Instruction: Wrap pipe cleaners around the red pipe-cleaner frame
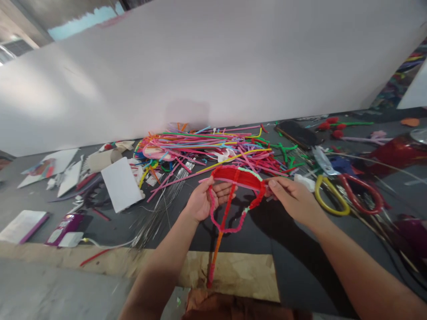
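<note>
Between my hands is a pipe-cleaner figure (pixel 228 209), a rounded loop with a long stem slanting down toward me. Its upper part is filled with red, with a pale green stretch on the top edge. The lower loop is pink, and the stem runs from red to orange to pink. My left hand (pixel 208 200) holds the loop's left side, thumb at the edge and fingers stretched behind it. At the upper right corner, my right hand (pixel 293 198) pinches the figure between thumb and fingers; the exact strand there is partly hidden.
A heap of coloured pipe cleaners (pixel 213 149) lies behind my hands. Thin wires (pixel 160 213) spread to the left, near a white card (pixel 122 184). Right are scissors (pixel 333 195) with yellow and red handles, a phone (pixel 298 134) and a red can (pixel 400 151). A white board (pixel 233 66) stands behind.
</note>
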Available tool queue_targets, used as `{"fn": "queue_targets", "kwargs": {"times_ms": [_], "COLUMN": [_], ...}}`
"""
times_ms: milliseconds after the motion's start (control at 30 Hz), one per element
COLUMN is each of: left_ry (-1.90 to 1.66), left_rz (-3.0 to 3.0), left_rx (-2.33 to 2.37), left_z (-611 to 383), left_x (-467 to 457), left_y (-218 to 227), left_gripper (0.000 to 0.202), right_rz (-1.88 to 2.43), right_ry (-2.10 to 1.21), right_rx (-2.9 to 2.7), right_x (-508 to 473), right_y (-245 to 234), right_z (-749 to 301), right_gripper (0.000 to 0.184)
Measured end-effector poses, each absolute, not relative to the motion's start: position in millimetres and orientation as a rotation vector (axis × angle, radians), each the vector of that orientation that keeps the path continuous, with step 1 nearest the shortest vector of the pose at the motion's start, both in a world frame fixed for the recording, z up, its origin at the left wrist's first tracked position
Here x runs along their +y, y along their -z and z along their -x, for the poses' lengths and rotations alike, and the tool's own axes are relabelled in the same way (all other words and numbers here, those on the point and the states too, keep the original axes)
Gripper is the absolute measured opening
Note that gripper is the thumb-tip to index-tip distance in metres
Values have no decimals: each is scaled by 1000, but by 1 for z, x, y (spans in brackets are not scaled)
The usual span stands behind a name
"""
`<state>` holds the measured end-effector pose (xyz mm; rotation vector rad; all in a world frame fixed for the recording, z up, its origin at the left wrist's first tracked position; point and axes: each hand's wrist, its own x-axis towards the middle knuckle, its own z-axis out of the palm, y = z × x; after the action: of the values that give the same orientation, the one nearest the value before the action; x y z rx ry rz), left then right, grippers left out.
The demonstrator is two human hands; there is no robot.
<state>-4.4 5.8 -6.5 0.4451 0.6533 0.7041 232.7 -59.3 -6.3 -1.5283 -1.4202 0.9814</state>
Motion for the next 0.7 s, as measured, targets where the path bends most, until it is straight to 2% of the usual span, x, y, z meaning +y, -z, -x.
{"fn": "queue_targets", "kwargs": {"times_ms": [200,433,567,700], "left_ry": [-744,-671,-497,-450], "left_rz": [-283,-307,-422,-518], "left_rx": [640,559,513,521], "left_z": [7,1,1,0], "left_x": [7,-5,-9,-10], "left_y": [1,-6,0,5], "left_gripper": [48,50,50,36], "right_rz": [1300,1003,966,956], "right_ry": [-1260,-1541,-1806,-2050], "right_rx": [-942,-539,-620,-820], "right_x": [-58,-54,-63,-74], "right_y": [7,7,4,4], "right_z": [-232,-233,-224,-212], "right_gripper": [36,23,21,18]}}
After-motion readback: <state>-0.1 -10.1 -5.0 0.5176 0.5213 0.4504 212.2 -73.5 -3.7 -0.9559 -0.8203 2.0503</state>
